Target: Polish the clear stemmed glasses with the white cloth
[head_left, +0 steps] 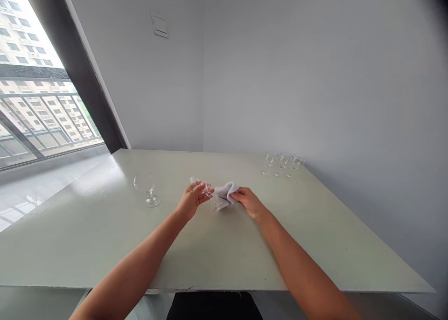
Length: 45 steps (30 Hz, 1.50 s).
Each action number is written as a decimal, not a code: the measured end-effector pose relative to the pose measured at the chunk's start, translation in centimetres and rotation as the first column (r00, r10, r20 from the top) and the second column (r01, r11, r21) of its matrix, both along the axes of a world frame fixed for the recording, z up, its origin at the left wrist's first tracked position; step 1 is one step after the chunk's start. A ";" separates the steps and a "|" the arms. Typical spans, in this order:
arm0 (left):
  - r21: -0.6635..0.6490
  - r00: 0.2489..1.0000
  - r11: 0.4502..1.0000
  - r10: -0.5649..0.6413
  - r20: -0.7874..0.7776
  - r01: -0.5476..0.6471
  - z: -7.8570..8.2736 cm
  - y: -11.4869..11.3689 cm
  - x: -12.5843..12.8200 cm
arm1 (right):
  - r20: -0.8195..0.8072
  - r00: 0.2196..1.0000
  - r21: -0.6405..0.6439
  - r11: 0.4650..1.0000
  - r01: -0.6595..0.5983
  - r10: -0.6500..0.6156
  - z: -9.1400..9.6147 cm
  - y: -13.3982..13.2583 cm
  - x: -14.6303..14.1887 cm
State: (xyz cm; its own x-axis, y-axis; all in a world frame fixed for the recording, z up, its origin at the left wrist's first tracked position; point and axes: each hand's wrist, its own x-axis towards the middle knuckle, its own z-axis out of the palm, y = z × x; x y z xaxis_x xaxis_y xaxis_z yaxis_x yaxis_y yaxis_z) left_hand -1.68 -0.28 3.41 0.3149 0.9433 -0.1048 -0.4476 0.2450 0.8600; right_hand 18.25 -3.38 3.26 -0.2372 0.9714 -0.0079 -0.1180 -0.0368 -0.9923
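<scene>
My left hand [192,199] is closed around the bowl of a clear stemmed glass [207,188], which lies tilted on its side above the table with its foot toward the right. Pinched in my right hand [249,201] is a white cloth [227,195], pressed against the foot end of that glass and covering part of it. A second stemmed glass [151,189] stands upright on the table, left of my left hand.
Three clear stemmed glasses [284,163] stand in a row near the back right edge of the pale table [210,259]. Grey walls [280,77] meet behind the table. A window [42,100] is on the left.
</scene>
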 end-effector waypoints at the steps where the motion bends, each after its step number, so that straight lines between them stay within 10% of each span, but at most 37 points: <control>1: -0.029 1.000 1.000 0.006 0.009 -0.006 0.0 0.1 -0.1 | 0.065 0.997 0.121 0.991 -0.054 0.047 0.3 -0.4 -0.2; 4: -0.137 0.999 0.990 -0.028 0.033 0.032 -0.1 0.2 -0.2 | 0.362 0.928 0.437 0.863 -0.253 0.088 0.7 -1.8 -1.5; 7: -0.181 0.991 0.982 -0.040 0.128 0.063 0.0 -0.3 0.3 | 0.360 0.932 0.497 0.853 -0.162 -0.033 0.2 -2.3 -2.9; 11: -0.101 0.954 0.995 0.007 0.298 0.024 0.5 -1.1 0.9 | -0.156 0.985 0.177 0.978 0.106 -0.078 -1.2 -1.8 -4.1; 14: -0.013 0.939 0.996 0.084 0.332 -0.084 1.0 -1.1 0.9 | -0.350 0.935 -0.107 0.994 0.014 -0.051 -2.2 -2.0 -5.2; 18: 0.163 0.942 0.953 0.206 0.265 -0.254 1.7 -0.6 0.1 | 0.138 0.982 -0.028 0.992 -0.125 0.128 -1.6 -3.2 -5.2; 22: 0.383 0.922 0.839 0.362 0.139 -0.387 1.8 -0.6 -0.4 | 0.786 0.614 0.267 0.937 -0.225 -0.076 1.6 -3.8 -2.7; 29: 0.456 0.978 0.876 0.204 -0.054 -0.157 2.2 -1.7 3.5 | 0.816 0.404 0.500 0.856 -0.133 -0.414 4.3 -1.0 -2.3; 37: 0.455 0.850 0.887 0.181 -0.495 0.076 3.5 -1.5 3.4 | 0.747 0.457 0.365 0.872 0.325 -0.483 0.1 6.9 3.2; 45: 0.432 0.779 0.895 0.348 -0.521 -0.111 2.5 -5.0 -3.6 | 0.740 0.389 0.240 0.756 0.610 -0.549 -2.7 11.9 10.0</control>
